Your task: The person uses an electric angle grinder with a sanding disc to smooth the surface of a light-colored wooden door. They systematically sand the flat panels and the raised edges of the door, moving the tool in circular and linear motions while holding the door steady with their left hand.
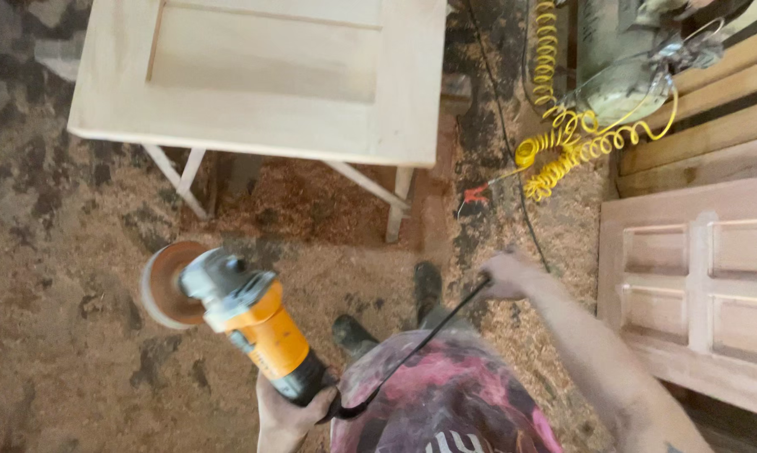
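Note:
My left hand (pixel 288 413) grips the dark rear handle of an orange angle grinder (pixel 257 327), low in the view. Its grey head and round sanding disc (pixel 167 285) point up and left, above the sawdust floor. My right hand (pixel 506 274) is closed on the grinder's black power cord (pixel 429 335), which runs from the handle up to that hand and on across the floor. A pale wooden panelled door (pixel 261 75) lies flat on white trestle legs ahead of me, apart from the grinder.
Sawdust and shavings cover the floor (pixel 76 335). A yellow coiled air hose (pixel 563 143) lies by a greenish compressor tank (pixel 618 59) at upper right. More panelled doors (pixel 697 285) and wooden boards are stacked at right. My boots (pixel 353 335) show below.

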